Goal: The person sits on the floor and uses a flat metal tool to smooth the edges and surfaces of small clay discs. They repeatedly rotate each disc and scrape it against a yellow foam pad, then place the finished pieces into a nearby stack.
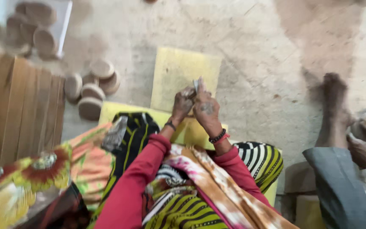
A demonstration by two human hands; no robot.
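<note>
1. The left hand (182,104) and the right hand (205,111) meet just above the near edge of the yellow foam pad (178,72) on the floor. Both pinch a small greyish sheet (198,85), blurred, perhaps paper or foil; its exact kind cannot be told.
2. The fingers of both hands are pressed together on that sheet from opposite sides, which looks like a way to keep it taut and raised off the pad, close to the eyes.
3. A second yellow pad (111,111) lies nearer the person than the first, partly under the patterned cloth on the lap; it seems to serve as a cushion against the hard floor.
4. Left of the foam pad, round wooden discs (92,91) lie in a loose heap within arm's reach. More discs fill a white tray (64,21) farther left and beyond.
5. Wooden planks (18,110) lie at the far left.
6. The floor (255,55) is bare, dusty concrete with darker stains.
7. Right of the pad, another person's foot (333,106) and hand (363,152) show.
</note>
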